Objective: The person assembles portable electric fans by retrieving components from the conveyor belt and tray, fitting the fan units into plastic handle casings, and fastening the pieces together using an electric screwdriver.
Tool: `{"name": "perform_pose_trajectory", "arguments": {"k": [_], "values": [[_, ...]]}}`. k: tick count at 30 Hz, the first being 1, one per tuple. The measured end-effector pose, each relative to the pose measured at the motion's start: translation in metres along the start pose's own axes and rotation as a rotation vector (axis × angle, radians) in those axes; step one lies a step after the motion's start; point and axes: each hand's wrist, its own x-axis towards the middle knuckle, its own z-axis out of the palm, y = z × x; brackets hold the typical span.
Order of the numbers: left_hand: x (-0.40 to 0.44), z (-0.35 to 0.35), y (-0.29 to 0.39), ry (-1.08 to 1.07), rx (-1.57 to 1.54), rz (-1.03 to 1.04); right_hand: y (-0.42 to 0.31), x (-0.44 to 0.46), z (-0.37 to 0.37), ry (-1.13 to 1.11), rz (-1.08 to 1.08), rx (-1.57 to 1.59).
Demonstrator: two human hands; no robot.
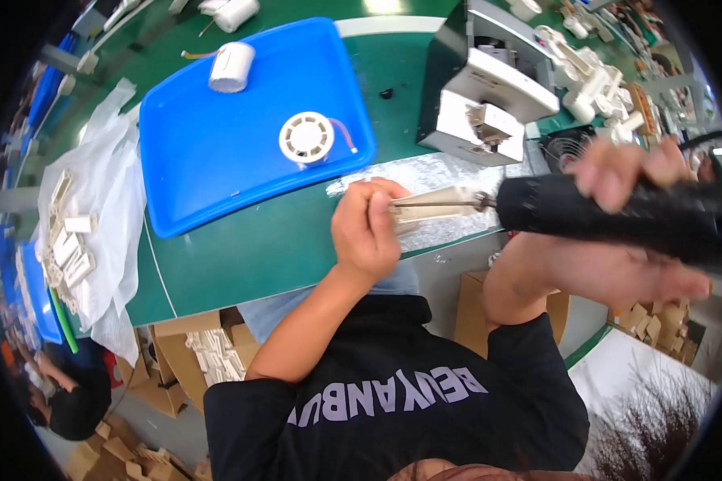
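Observation:
My left hand [367,228] is closed around one end of a pale, elongated plastic part [437,207], held above the near edge of the green table. A black cylindrical power screwdriver [586,210] lies sideways in my right hand [630,180], its fingers wrapped round the body and partly blurred. The driver's thin metal bit points left and reaches along the plastic part. Whether the tip sits on a screw cannot be made out. Beneath both hands a sheet of clear bubble wrap [449,171] covers part of the table.
A blue tray [156,172] holds a white cylinder [232,67] and a round slotted part [306,138] with wires. A black and silver machine [501,72] stands behind my hands. White plastic parts [598,84] lie at upper right. A plastic bag [108,200] with white pieces is left.

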Motion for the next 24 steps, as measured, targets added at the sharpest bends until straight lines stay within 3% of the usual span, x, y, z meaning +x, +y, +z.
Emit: {"name": "perform_pose_trajectory", "arguments": {"k": [1, 3, 8, 9, 12, 14, 18, 19, 20, 22, 24], "values": [[0.002, 0.001, 0.003, 0.031, -0.004, -0.060, 0.002, 0.001, 0.008, 0.061, 0.011, -0.033], [0.004, 0.006, -0.004, 0.037, -0.039, 0.027, -0.010, 0.017, 0.015, 0.064, -0.083, -0.051], [0.006, 0.007, -0.007, 0.066, -0.070, 0.086, -0.055, 0.046, -0.016, 0.101, 0.101, -0.049], [0.006, 0.007, -0.005, 0.058, -0.071, 0.081, -0.040, 0.050, -0.020, 0.193, -0.039, -0.774], [0.004, 0.008, -0.004, 0.048, -0.078, 0.083, 0.007, 0.074, -0.014, 0.359, -0.338, -1.046], [0.002, 0.007, -0.002, 0.045, -0.084, 0.064, 0.024, 0.076, -0.006, 0.271, -0.393, -0.756], [0.002, 0.009, -0.006, 0.061, -0.079, 0.092, 0.027, 0.074, -0.005, 0.260, -0.321, -0.733], [0.003, 0.009, -0.005, 0.071, -0.071, 0.087, 0.020, 0.071, -0.026, 0.243, -0.247, -0.953], [0.003, 0.010, -0.003, 0.074, -0.061, 0.085, 0.005, 0.066, -0.036, 0.178, 0.042, -0.568], [0.001, 0.008, -0.003, 0.096, -0.025, 0.063, -0.012, 0.053, -0.024, 0.186, 0.113, -0.333], [0.002, 0.008, -0.007, 0.063, -0.035, 0.109, -0.029, 0.043, -0.032, -0.037, 0.148, 0.110]]}}
